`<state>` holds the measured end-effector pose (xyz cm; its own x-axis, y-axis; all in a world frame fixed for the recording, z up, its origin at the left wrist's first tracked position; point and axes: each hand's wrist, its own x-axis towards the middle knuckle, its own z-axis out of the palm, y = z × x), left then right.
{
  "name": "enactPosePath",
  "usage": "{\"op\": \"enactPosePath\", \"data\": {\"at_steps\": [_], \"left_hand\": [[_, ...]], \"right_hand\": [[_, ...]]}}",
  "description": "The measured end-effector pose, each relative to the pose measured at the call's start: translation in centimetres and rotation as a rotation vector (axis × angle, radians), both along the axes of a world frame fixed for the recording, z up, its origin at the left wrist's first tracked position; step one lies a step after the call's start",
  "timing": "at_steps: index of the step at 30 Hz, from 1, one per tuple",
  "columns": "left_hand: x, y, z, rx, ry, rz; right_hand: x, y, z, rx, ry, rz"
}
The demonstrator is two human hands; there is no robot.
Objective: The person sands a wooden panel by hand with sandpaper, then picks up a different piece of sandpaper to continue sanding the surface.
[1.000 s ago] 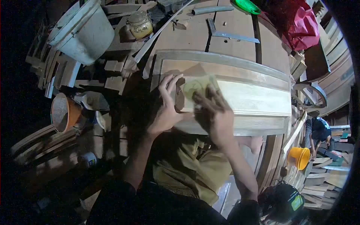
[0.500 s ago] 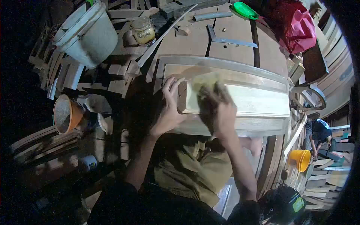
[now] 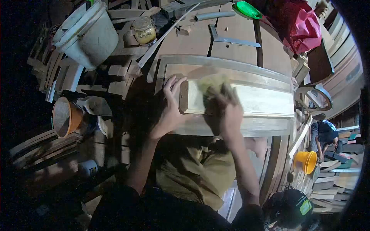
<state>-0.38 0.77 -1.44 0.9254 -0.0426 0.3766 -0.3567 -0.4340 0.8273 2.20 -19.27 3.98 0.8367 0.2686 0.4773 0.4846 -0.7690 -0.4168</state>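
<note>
A pale raised wooden panel (image 3: 266,101) lies on a larger framed wooden door (image 3: 185,59) in front of my lap. My left hand (image 3: 167,115) rests at the panel's left end, fingers stretched out along that end and thumb along the near edge. Over the left part of the panel, my right hand (image 3: 229,111) is closed on a yellowish pad (image 3: 212,84), pressed against the wood. Motion blurs the pad and the fingers on it, and its exact kind does not show.
Behind the door lie a metal square (image 3: 237,41), a grey tube (image 3: 214,15) and a green dish (image 3: 248,10). A white bucket (image 3: 90,36), glass jar (image 3: 143,30) and orange bucket (image 3: 67,117) stand left. Two people (image 3: 327,133) are at right, near a yellow bucket (image 3: 305,162).
The whole view has shifted slightly left and up. The right hand and its pad stay over the left part of the panel, still blurred. The left hand keeps its place at the panel's end.
</note>
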Motion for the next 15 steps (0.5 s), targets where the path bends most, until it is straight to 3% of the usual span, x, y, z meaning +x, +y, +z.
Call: {"op": "enactPosePath", "data": {"at_steps": [2, 4, 5, 8, 9, 12, 13, 15], "left_hand": [[-0.3, 0.1, 0.7, 0.128, -0.028, 0.038], [0.2, 0.4, 0.6, 0.165, 0.006, 0.066], [0.0, 0.2, 0.5, 0.151, 0.017, 0.078], [-0.4, -0.1, 1.3, 0.076, 0.016, 0.031], [-0.5, -0.2, 1.1, 0.060, 0.013, 0.028], [0.0, 0.0, 0.4, 0.055, 0.025, 0.042], [0.3, 0.1, 0.2, 0.058, 0.035, 0.046], [0.0, 0.2, 0.4, 0.109, 0.049, 0.045]], "right_hand": [[0.4, -0.1, 2.1, 0.080, 0.159, -0.106], [-1.7, 1.0, -3.4, -0.059, 0.103, 0.025], [-1.8, 1.2, -2.3, -0.155, -0.052, 0.269], [0.7, 0.7, 3.4, 0.014, 0.227, -0.097], [1.9, 0.4, 0.0, -0.026, 0.012, -0.089], [-1.2, 1.9, -1.9, -0.175, -0.062, 0.155], [-1.4, 1.7, -1.4, -0.075, -0.080, 0.193], [0.7, 0.4, 0.2, 0.015, 0.073, 0.051]]}}
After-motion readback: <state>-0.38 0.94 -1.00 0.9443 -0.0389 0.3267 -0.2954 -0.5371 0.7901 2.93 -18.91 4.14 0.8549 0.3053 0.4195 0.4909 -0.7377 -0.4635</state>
